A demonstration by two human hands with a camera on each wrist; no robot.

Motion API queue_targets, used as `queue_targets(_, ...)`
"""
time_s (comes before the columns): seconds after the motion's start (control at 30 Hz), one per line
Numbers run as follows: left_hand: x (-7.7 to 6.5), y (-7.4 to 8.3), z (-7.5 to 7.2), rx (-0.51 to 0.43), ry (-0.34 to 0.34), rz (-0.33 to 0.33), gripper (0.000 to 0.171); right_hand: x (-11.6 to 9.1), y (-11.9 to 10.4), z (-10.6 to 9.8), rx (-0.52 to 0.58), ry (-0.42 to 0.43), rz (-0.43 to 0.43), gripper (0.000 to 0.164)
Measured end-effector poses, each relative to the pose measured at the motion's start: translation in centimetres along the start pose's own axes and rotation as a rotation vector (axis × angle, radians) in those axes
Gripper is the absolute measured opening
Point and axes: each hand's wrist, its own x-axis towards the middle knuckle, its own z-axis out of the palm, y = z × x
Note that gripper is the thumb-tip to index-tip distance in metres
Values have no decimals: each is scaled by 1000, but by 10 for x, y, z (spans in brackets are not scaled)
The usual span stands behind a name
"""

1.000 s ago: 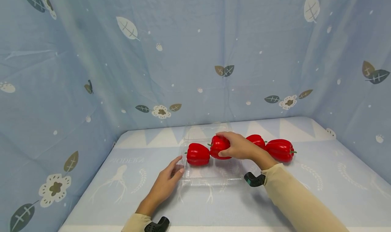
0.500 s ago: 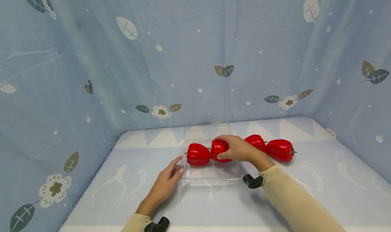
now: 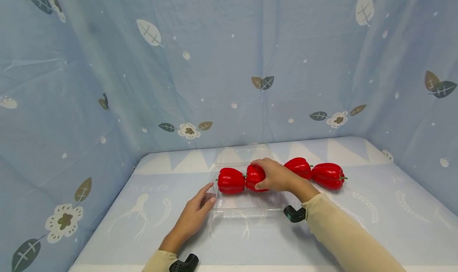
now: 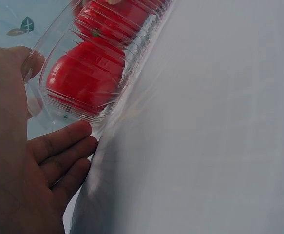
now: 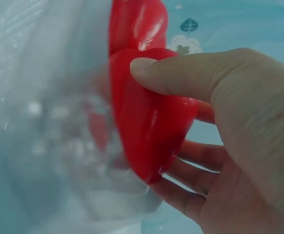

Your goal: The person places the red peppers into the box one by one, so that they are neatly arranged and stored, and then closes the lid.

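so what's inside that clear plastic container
A red bell pepper lies at the left of the container; the right hand grips a second pepper beside it. The hand hides that pepper's right side and part of the container; whether that pepper touches the bottom isn't visible.

Grips a red pepper in the right hand, with thumb on one side and fingers on the other; shows another red pepper just beside it, blurred clear plastic at left, and blue patterned cloth behind.
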Motion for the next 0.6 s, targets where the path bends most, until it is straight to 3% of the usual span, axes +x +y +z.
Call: queue_targets(0.6, 1, 1, 0, -13, -6, 11, 53, 0, 0, 0, -23, -17, 32, 75)
